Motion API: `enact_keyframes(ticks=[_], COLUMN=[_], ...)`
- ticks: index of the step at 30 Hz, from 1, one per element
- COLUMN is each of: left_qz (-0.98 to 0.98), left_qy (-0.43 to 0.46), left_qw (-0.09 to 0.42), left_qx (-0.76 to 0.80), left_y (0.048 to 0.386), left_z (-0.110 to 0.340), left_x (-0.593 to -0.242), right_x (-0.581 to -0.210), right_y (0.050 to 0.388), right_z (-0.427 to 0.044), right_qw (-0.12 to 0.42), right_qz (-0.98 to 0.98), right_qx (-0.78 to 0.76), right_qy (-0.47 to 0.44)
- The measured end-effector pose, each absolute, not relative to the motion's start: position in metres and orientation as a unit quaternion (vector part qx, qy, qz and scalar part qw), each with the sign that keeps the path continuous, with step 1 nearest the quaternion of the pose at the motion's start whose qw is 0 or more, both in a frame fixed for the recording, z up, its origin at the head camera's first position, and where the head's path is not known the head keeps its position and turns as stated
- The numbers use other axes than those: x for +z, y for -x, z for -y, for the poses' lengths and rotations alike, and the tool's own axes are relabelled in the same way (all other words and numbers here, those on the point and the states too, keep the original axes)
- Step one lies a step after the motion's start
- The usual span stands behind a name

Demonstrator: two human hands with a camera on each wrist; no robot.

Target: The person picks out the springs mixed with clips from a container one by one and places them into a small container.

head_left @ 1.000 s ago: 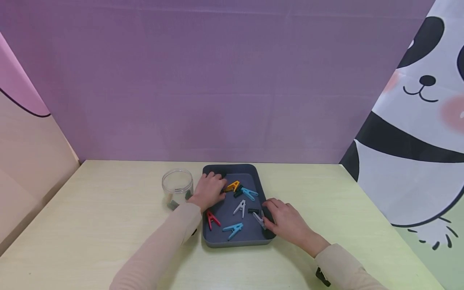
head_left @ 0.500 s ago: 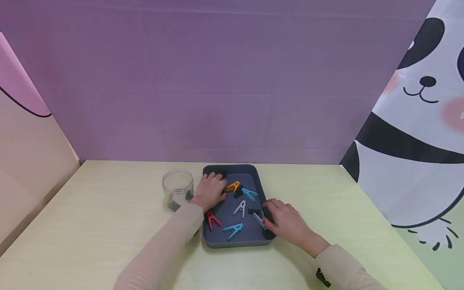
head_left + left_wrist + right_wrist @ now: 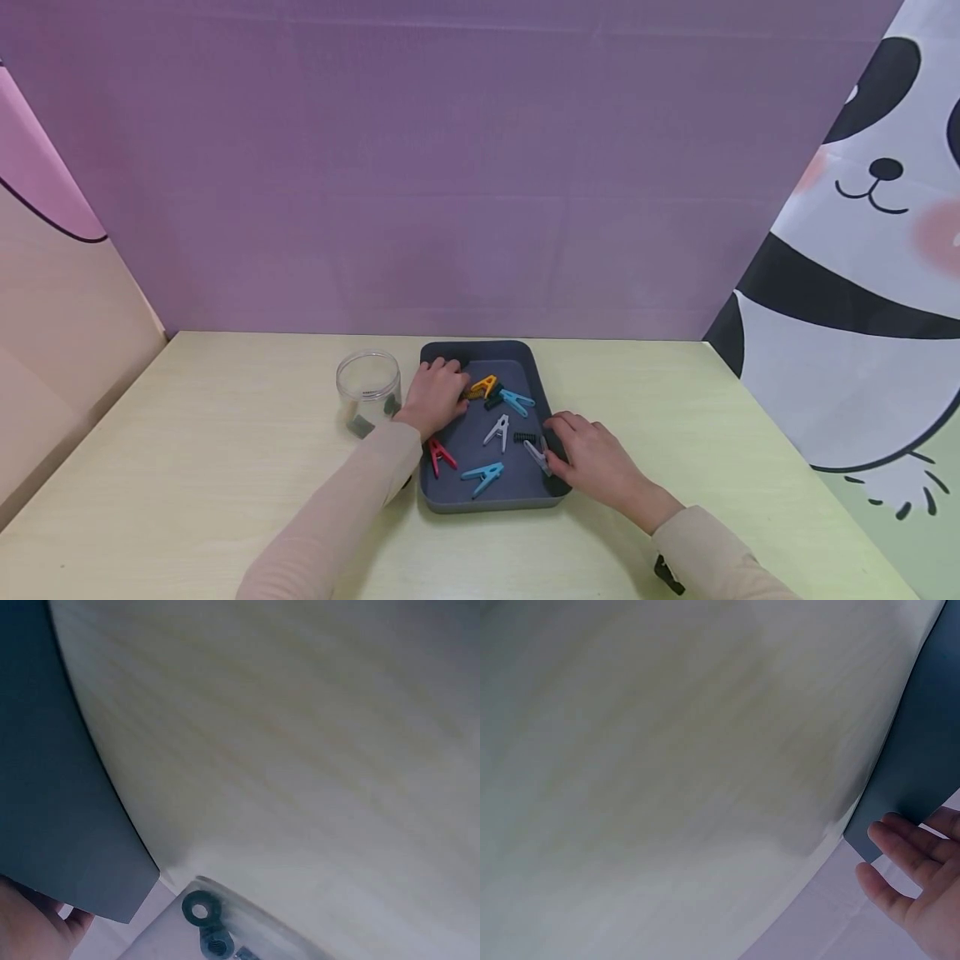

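A dark grey tray (image 3: 495, 505) sits on the table between both hands. My left hand (image 3: 433, 398) holds its left wall, the thumb over the inside. My right hand (image 3: 596, 457) grips the right wall near the front corner; in the right wrist view, fingers (image 3: 904, 851) lie against the outer side. Inside lie small plastic clips: yellow (image 3: 484, 384), red (image 3: 441, 456), two light blue (image 3: 482, 476), a white one (image 3: 497, 431) and a pale one (image 3: 536, 455) beside the right thumb. Black coils (image 3: 524, 437) lie among them.
Left of the tray stands a clear round jar (image 3: 367, 383), close to the left wrist, with dark rings (image 3: 202, 909) visible in it. The pale wooden table (image 3: 225, 433) ends at a purple backdrop (image 3: 442, 167). A panda print (image 3: 862, 333) hangs at the right.
The left forearm has shifted very slightly to the right. Both hands stay at the tray walls, and the tray and its contents hold nearly the same place.
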State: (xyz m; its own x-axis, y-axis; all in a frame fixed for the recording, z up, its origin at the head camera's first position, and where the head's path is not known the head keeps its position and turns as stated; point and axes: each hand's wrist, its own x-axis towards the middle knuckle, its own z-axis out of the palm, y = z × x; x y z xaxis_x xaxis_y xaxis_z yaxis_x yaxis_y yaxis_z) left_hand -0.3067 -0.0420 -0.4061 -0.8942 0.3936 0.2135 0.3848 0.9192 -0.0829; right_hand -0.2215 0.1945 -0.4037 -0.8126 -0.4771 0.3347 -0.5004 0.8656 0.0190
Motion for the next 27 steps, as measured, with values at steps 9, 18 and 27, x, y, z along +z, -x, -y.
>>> enact_keyframes(ticks=[9,18,27], left_qz=[0.975,0.97,0.96], left_qy=[0.198,0.21,0.241], left_qw=[0.103,0.122,0.143], left_qx=[0.009,-0.005,-0.022], left_y=[0.306,0.304,0.299], left_z=[0.043,0.045,0.048], left_x=[-0.404,-0.403,-0.394], right_x=[-0.402,-0.401,-0.402], right_y=[0.221,0.221,0.221], right_z=[-0.194,-0.194,-0.194], right_qw=[0.16,0.165,0.165], right_qz=[0.953,0.951,0.951], right_qx=[0.033,0.033,0.034], right_qy=[-0.257,-0.258,-0.259])
